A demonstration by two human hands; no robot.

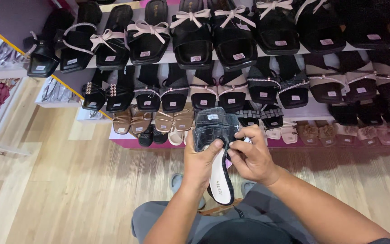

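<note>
Head view: a dark slide sandal point(215, 144) with a quilted grey-black strap and a pale insole is held over the wooden floor point(68, 190), just in front of tiered shoe shelves point(177, 56). The left hand point(199, 165) is wrapped around the sandal from 8 o'clock, thumb pressed across the strap and fingers closed beneath, apparently so that the shoe is kept steady with its toe turned toward the shelves. The right hand point(251, 158) is set at 3 o'clock of the strap, its fingertips pinched together on the strap's edge, seemingly for adjusting it. Black sandals with cream bows point(190, 36) are ranged at 12 o'clock, tan sandals point(152, 121) at 10 o'clock.
</note>
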